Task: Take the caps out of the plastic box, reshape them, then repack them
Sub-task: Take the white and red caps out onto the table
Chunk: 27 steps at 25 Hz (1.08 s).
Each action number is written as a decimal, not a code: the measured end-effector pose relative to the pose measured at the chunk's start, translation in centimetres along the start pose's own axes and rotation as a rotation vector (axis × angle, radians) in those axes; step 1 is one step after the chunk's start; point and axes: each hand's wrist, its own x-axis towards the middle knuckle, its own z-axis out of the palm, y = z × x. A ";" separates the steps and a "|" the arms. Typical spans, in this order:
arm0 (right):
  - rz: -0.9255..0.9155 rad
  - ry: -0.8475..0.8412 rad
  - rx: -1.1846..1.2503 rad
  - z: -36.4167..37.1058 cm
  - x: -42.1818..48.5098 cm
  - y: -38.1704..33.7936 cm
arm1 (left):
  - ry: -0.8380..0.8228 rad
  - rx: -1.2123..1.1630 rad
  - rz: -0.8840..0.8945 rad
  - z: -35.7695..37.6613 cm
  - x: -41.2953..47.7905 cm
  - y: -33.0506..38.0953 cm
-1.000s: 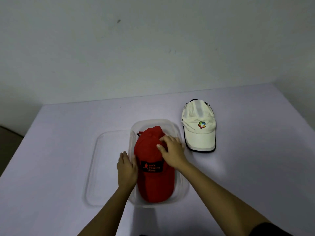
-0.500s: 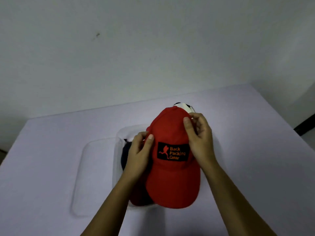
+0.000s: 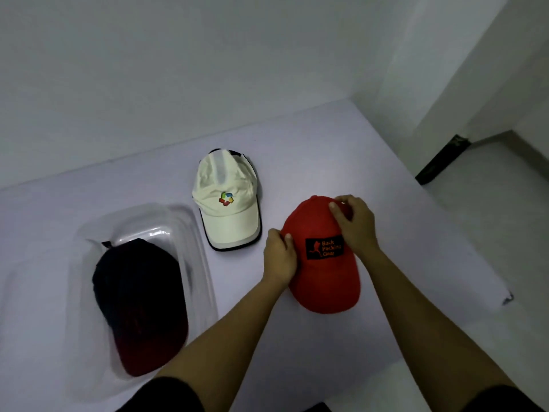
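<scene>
left grip (image 3: pixel 279 257), right grip (image 3: pixel 355 226) tight on red cap (image 3: pixel 323 281), white cap (image 3: pixel 227 209) just beside

1. Red cap (image 3: pixel 323 281): plain bright red all over, crown and brim alike.
2. Patch (image 3: pixel 324 248) on its front: black rectangle with three lines of orange-red lettering and a small figure in the same orange-red.
3. Cream cap (image 3: pixel 228 224): off-white, with a paler stripe up the crown, a pale grey band along the brim and thin black edging.
4. Logo (image 3: pixel 226 198) on the cream cap: small pinwheel of red, yellow, green and blue.
5. Dark cap (image 3: pixel 133 292): navy, near black on the crown; brim shades to deep red.
6. Plastic box (image 3: pixel 205 263): clear, colourless, white glints on its walls.
7. Counter (image 3: pixel 326 150): pale lilac, unpatterned.
8. Wall (image 3: pixel 178 69): flat grey-white.
9. Sleeves (image 3: pixel 166 394): black.
</scene>
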 end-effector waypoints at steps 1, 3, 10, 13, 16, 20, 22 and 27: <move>0.008 -0.027 -0.033 0.1 0.9 0.6 | -0.009 0.023 -0.006 0.6 0.5 -0.1; 0.038 -0.041 -0.087 0.2 2.2 1.4 | -0.040 0.058 0.005 1.3 0.9 -0.3; -0.249 0.017 0.007 6.0 -2.4 -6.2 | 0.237 -0.020 0.241 -7.8 -3.6 -0.7; -0.338 -0.226 0.083 12.0 -7.6 -10.5 | 0.525 -0.024 0.173 -15.6 -6.1 -4.5; -0.372 -0.491 0.072 17.6 -12.4 -14.4 | 0.648 0.039 -0.046 -21.7 -7.1 -9.7; -0.118 -0.793 -0.079 23.3 -15.5 -16.8 | 0.465 -0.025 -0.177 -24.4 -6.2 -14.9; 0.081 -0.835 -0.112 25.2 -15.3 -16.2 | 0.324 -0.141 -0.273 -24.2 -5.3 -16.3; 0.106 -0.779 0.029 25.1 -14.7 -17.0 | 0.291 -0.342 -0.364 -25.0 -4.5 -16.9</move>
